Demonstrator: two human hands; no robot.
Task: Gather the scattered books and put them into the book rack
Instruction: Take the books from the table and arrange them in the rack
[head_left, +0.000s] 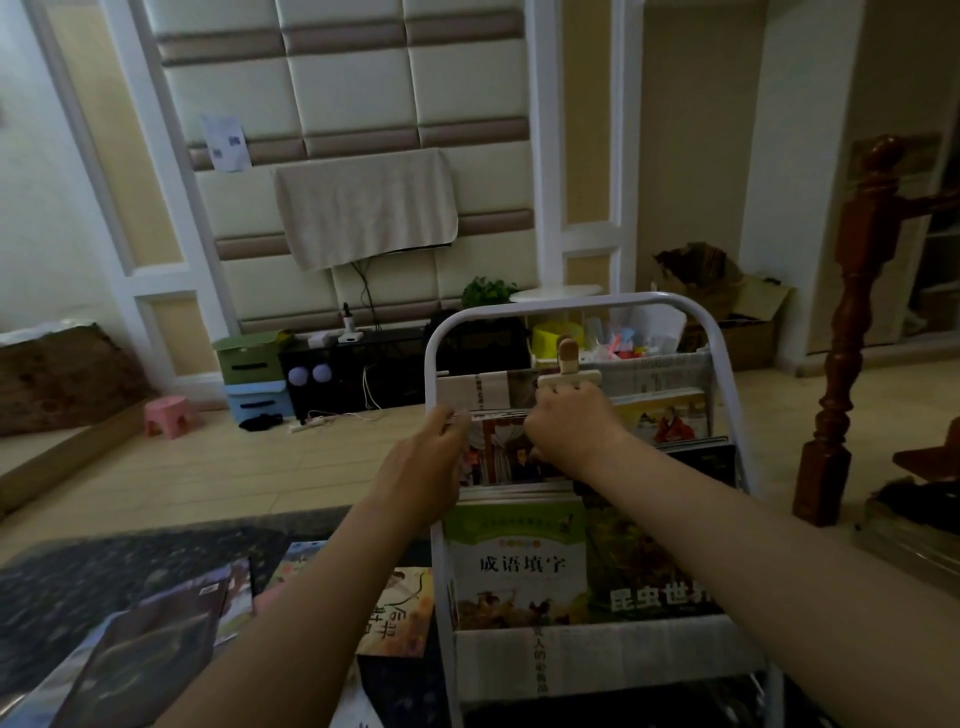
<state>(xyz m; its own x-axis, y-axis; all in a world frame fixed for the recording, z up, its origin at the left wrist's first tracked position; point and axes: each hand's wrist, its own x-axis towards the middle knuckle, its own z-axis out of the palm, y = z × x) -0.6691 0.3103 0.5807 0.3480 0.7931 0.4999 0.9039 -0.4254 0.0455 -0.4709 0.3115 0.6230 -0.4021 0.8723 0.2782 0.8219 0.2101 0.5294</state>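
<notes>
A white metal book rack (722, 343) stands in front of me with tiered fabric pockets. Both hands hold a red-covered book (501, 457) in the middle tier: my left hand (426, 462) grips its left top corner, my right hand (569, 428) curls over its top edge. A green-and-white book (517, 561) and a dark insect book (644, 566) stand in the front pocket. An orange-yellow book (670, 415) sits in the tier at the right. Scattered books lie on the dark table at lower left, among them a dark-covered one (145, 660) and an orange one (402, 613).
A dark patterned table (104, 571) carries the loose books. A brown wooden newel post (852, 312) stands right of the rack. Beyond are a pink stool (166, 414), green and blue storage boxes (252, 376), a black low cabinet (363, 364) and cardboard boxes (737, 312).
</notes>
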